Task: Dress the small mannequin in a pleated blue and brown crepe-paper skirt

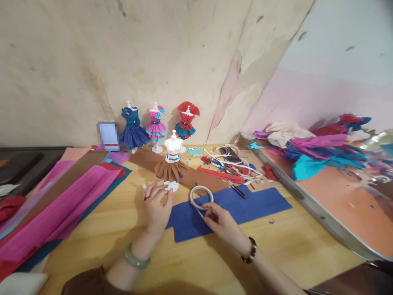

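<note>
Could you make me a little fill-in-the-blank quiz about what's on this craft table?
1. The dress form nearest the left hand wears a ____ skirt.
2. Behind it, near the wall, stand ____ more dressed forms.
3. The ring-shaped roll is at the ____ hand's fingertips.
4. The large sheet nearest that hand is ____.

Missing words: brown; three; right; blue.

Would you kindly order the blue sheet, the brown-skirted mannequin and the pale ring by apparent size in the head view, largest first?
1. Blue sheet
2. Brown-skirted mannequin
3. Pale ring, at the right hand
</note>
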The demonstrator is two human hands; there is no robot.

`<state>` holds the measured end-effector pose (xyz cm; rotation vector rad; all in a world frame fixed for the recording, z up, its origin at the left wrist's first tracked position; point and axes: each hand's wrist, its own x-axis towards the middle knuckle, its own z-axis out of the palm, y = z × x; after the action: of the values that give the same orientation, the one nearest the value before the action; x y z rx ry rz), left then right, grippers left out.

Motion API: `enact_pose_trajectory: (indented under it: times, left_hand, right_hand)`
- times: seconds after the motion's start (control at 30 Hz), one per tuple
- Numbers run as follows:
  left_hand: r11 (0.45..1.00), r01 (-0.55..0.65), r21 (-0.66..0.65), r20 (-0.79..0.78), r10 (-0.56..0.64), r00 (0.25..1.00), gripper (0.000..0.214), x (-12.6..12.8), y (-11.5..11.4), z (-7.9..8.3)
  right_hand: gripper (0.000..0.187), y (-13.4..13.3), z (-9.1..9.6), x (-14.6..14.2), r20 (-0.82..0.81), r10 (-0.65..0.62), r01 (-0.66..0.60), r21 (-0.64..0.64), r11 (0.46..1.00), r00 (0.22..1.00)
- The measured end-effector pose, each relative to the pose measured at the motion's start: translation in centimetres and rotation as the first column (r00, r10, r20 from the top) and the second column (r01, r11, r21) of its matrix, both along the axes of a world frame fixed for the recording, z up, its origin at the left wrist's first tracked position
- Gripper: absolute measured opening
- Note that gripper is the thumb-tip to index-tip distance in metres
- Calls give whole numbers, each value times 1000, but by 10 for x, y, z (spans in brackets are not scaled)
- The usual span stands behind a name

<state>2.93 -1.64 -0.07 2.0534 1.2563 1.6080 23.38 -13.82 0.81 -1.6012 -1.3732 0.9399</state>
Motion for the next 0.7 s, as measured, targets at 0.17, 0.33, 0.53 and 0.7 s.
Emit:
enact_pose_trajectory:
  times: [0.17,0.33,0.53,0.7]
  left_hand:
    - [996,55,68,15,-56,998,15,6,-8,0]
    - [962,272,21,-42,-271,962,20,7,-25,7]
    - [849,524,-68,-132,-528,839,12,6,-35,7]
    - [843,511,-169,-59,-526,848,18,10,-33,3]
  right_hand:
    - [34,8,-2,-4,-247,1,-18,-66,998,969]
    - [42,14,2,-15,-389,25,-62,-83,995,921]
    - [42,21,3,-22,-462,40,-59,-28,998,886]
    - [37,25,3,-25,-476,46,-49,5,999,878]
